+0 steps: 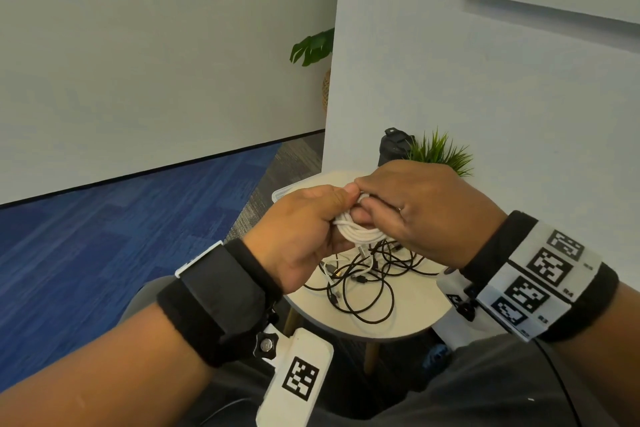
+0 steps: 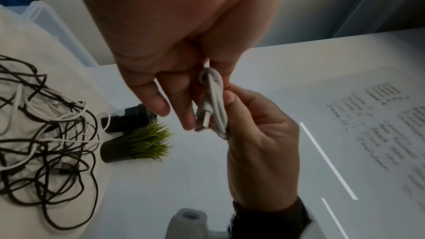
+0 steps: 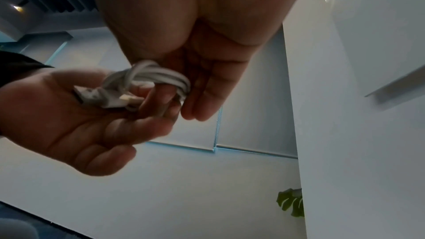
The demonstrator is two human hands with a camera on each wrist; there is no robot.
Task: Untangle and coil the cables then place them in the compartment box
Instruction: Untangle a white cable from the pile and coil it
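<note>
Both hands hold a coiled white cable (image 1: 360, 234) in the air above a small round table (image 1: 415, 308). My left hand (image 1: 304, 229) grips the coil from the left, fingers curled under it. At the coil's top, my right hand (image 1: 415, 208) pinches it between thumb and fingers. In the left wrist view the coil (image 2: 215, 101) has a wrap round its top, and its USB plug (image 2: 203, 123) hangs beside the strands. The right wrist view shows the coil (image 3: 151, 77) and its connector ends (image 3: 110, 100) lying in the left palm. A tangle of black and white cables (image 1: 363, 277) lies on the table below.
A clear plastic compartment box (image 1: 280, 192) stands at the table's far left edge, mostly hidden behind my hands. A black bottle (image 1: 394, 146) and a small potted green plant (image 1: 440, 152) stand at the back against a white wall. Blue carpet lies to the left.
</note>
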